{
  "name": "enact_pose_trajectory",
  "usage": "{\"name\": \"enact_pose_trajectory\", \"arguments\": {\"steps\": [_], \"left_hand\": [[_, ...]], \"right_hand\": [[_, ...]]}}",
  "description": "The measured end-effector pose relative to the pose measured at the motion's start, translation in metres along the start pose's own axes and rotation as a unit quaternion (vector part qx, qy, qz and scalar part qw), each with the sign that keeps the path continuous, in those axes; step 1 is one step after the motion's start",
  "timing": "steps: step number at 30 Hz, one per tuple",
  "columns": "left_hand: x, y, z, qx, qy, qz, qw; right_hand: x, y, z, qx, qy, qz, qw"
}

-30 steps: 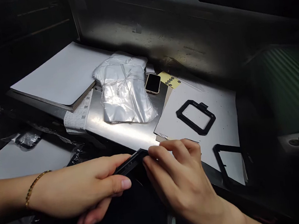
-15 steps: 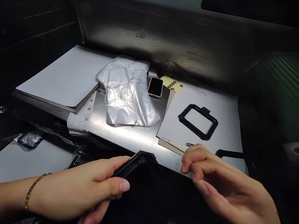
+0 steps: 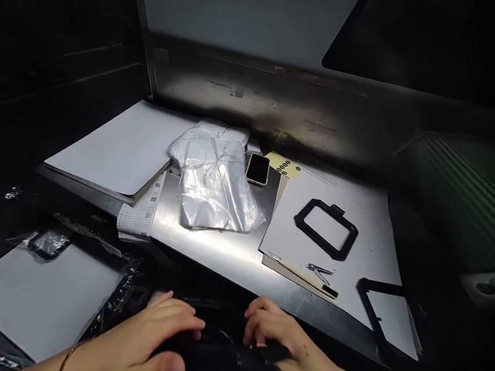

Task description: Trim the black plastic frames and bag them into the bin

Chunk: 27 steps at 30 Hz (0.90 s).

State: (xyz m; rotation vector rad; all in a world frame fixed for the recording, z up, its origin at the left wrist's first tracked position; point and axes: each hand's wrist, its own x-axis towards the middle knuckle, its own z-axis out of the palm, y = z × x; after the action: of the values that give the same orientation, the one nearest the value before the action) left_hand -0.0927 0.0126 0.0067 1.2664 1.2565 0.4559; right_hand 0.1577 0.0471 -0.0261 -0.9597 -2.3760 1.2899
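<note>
A dark piece, which looks like a black plastic frame (image 3: pixel 270 353), is low in front of me and hard to separate from the dark background. My left hand (image 3: pixel 136 353), with a thin bracelet at the wrist, curls round its left side, thumb apart from the bent fingers. Opposite it, my right hand (image 3: pixel 283 336) has its fingers closed round the frame's right side. On the white sheets to the right lie a similar black frame (image 3: pixel 304 226), a pair of small nippers (image 3: pixel 319 270) and a craft knife (image 3: pixel 302 273) with a pale handle.
Clear plastic bags (image 3: pixel 216 182) lie mid-bench beside a phone (image 3: pixel 257 169) and a yellow sticker sheet (image 3: pixel 284 164). A stack of white sheets (image 3: pixel 117 148) is at the back left. Another black frame (image 3: pixel 371 313) sits at the right edge. A bagged frame (image 3: pixel 49 244) is at left.
Both hands have moved lower and closer together, and the right hand has come left to the black frame. My view has tilted up slightly, uncovering the nippers and the knife's handle.
</note>
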Motion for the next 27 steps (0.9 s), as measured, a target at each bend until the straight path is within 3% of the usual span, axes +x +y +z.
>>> {"name": "enact_pose_trajectory", "arguments": {"steps": [2,6,9,11,15,20,23,27], "left_hand": [[-0.007,-0.006,0.005,0.011,0.063,-0.026,0.998],[-0.003,-0.024,0.004,0.007,0.206,-0.054,0.977],[0.002,-0.048,-0.005,-0.070,0.319,-0.075,0.942],[0.003,-0.064,-0.010,-0.162,0.353,-0.088,0.917],[0.002,-0.085,-0.015,-0.367,0.334,-0.106,0.862],[0.002,-0.095,-0.016,-0.439,0.325,-0.092,0.832],[0.007,-0.090,-0.017,-0.466,0.312,-0.063,0.826],[0.024,-0.064,-0.017,-0.476,0.293,-0.018,0.829]], "right_hand": [[0.012,-0.002,-0.005,0.028,-0.030,0.042,0.998],[0.058,0.009,-0.017,-0.017,-0.064,0.015,0.998],[0.109,0.034,-0.025,-0.113,0.040,0.033,0.992],[0.141,0.052,-0.027,-0.174,0.098,0.049,0.979],[0.184,0.079,-0.029,-0.233,0.102,0.060,0.965],[0.201,0.092,-0.039,-0.210,0.108,0.077,0.969],[0.203,0.082,-0.043,-0.164,0.149,0.080,0.972],[0.200,0.049,-0.031,-0.083,0.168,0.058,0.981]]}}
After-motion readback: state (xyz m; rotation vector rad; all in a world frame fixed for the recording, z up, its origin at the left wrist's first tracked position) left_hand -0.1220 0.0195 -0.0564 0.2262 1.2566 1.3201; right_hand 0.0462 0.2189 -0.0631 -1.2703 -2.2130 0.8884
